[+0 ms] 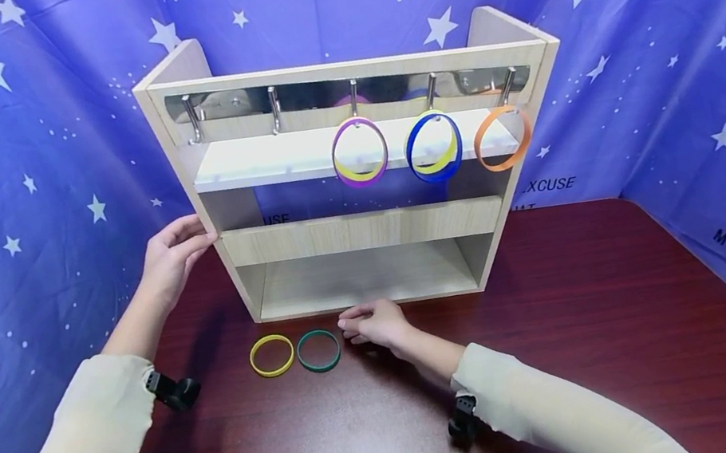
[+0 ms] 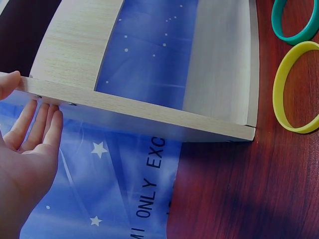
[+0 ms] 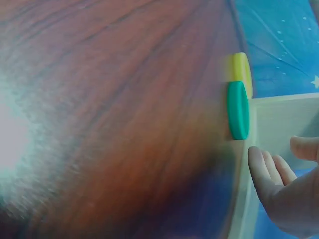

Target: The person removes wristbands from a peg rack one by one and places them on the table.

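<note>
My left hand (image 1: 168,261) holds the left side panel of a wooden shelf (image 1: 364,230), thumb on its front edge and fingers against the outer face. Low at the shelf's bottom front edge, my right hand (image 1: 376,325) has relaxed fingers and holds nothing. Just left of its fingertips a green silicone wristband (image 1: 322,369) lies flat on the table, beside a yellow wristband (image 1: 275,372). From the shelf's hooks hang a purple band (image 1: 339,171) with a yellow one, a blue band (image 1: 459,149) with a yellow one, and an orange band (image 1: 478,149).
The metal hook strip (image 1: 311,98) runs along the shelf's top front; its two left hooks (image 1: 274,108) carry no bands. A dark red table (image 1: 604,313) lies under everything, with a blue star-patterned curtain (image 1: 666,43) behind and at both sides.
</note>
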`<state>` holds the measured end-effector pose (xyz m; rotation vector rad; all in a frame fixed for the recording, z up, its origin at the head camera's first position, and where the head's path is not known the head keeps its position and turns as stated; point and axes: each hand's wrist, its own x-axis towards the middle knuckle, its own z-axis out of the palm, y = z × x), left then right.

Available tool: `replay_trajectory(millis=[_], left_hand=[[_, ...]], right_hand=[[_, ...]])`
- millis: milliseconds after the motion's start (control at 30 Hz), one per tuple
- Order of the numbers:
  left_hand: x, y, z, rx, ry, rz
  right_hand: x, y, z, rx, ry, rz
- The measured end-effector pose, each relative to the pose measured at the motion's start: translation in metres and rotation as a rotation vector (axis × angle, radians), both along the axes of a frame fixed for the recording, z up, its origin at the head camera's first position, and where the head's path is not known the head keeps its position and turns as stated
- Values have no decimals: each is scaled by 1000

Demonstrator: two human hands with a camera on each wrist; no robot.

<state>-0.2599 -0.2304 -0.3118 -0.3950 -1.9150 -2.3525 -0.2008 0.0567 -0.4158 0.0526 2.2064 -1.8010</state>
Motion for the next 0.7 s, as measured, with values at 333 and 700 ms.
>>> replay_trajectory(millis=[333, 700], left_hand=[[-1, 1, 0, -13, -1, 5], [0, 0, 0, -2, -3, 3]], right_hand=[[-4, 18, 28, -154, 37, -36], [-4, 45, 59, -222, 111, -18]])
